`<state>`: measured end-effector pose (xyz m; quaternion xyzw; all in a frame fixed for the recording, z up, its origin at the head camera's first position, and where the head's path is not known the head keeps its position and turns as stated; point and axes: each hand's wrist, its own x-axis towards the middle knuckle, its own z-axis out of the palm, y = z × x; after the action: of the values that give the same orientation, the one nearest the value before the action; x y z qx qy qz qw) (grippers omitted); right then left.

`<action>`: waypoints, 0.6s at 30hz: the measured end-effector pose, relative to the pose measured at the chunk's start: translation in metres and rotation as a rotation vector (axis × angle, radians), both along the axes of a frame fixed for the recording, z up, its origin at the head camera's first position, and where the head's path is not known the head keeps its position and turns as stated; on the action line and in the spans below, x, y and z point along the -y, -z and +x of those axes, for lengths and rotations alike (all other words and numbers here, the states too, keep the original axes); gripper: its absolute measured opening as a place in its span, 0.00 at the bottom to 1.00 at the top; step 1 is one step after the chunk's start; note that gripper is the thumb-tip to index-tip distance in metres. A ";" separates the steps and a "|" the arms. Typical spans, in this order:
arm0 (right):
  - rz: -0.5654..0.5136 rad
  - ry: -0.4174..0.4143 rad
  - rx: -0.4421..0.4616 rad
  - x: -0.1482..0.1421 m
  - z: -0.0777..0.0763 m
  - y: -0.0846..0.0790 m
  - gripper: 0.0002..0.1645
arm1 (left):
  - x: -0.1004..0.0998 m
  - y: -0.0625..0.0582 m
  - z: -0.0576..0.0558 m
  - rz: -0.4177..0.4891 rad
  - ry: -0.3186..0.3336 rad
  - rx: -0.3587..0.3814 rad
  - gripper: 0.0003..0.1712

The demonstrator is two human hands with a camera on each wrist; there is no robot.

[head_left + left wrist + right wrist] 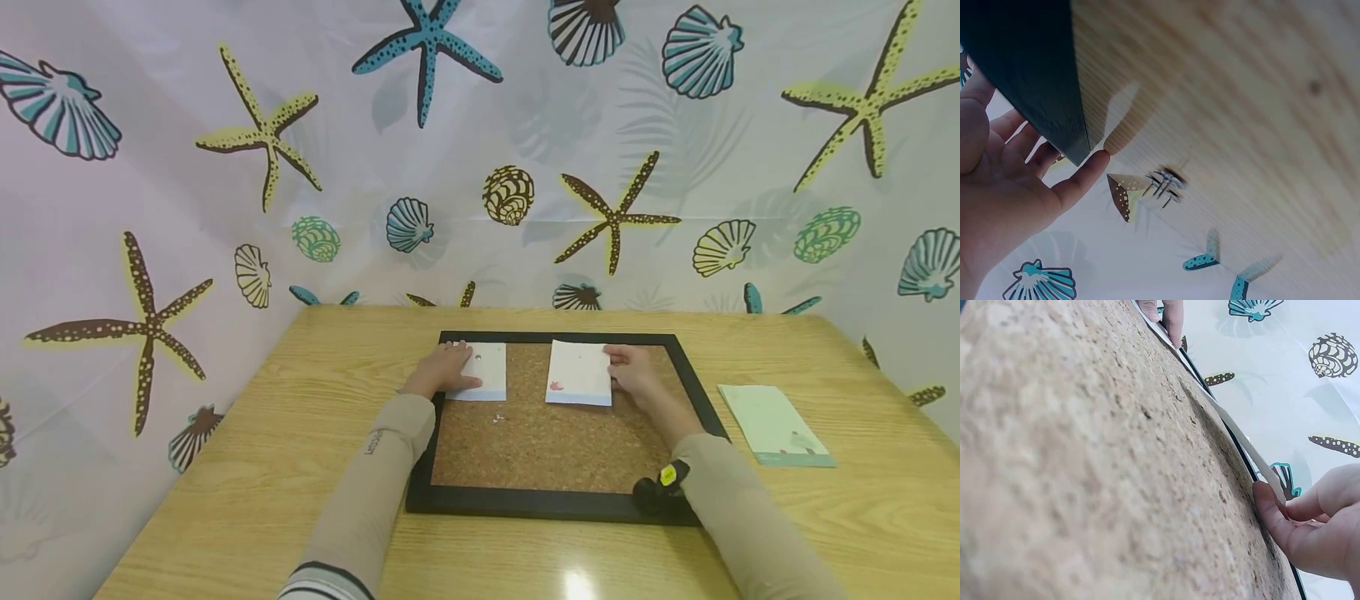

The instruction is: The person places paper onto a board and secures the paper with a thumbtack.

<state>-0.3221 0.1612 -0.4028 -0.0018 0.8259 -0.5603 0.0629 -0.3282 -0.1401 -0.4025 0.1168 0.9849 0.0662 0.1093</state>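
Note:
A cork board (525,458) in a black frame lies on the table. My left hand (448,367) rests with straight fingers on the left white note sheet (491,379), near the board's top left corner. A small round metallic spot (478,357) shows on that sheet. In the left wrist view, my left hand's fingers lie along the frame's corner. My right hand (630,369) pinches the right edge of a second white note sheet (581,371), which has a small red picture and a blue bottom strip. In the right wrist view, this sheet (1235,431) slants above the cork.
Several thumbtacks (1165,184) lie on the wooden table beside the frame. Small shiny bits (499,417) sit on the cork below the left sheet. A pale green notepad (776,425) lies right of the board. A patterned curtain (480,167) hangs behind.

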 end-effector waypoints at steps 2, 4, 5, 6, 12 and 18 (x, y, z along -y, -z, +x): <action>-0.011 -0.005 0.009 0.002 -0.001 0.001 0.24 | 0.000 0.000 0.001 0.001 0.002 0.001 0.41; -0.018 -0.005 0.016 0.004 -0.001 0.002 0.24 | -0.001 0.000 0.002 0.002 0.004 0.004 0.41; -0.017 -0.006 0.018 0.004 -0.001 0.002 0.24 | -0.001 0.000 0.002 -0.002 0.005 0.006 0.41; -0.012 -0.008 0.016 0.005 -0.001 0.002 0.24 | -0.001 -0.001 0.002 -0.002 0.004 0.010 0.41; 0.010 -0.022 -0.003 0.006 -0.003 -0.002 0.24 | -0.002 -0.001 0.001 0.010 -0.006 0.010 0.41; 0.021 -0.022 0.010 0.012 -0.006 -0.006 0.24 | 0.001 0.004 -0.001 0.009 -0.003 0.013 0.42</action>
<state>-0.3277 0.1489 -0.3968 -0.0072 0.8312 -0.5511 0.0733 -0.3296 -0.1409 -0.4063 0.1152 0.9841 0.0715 0.1149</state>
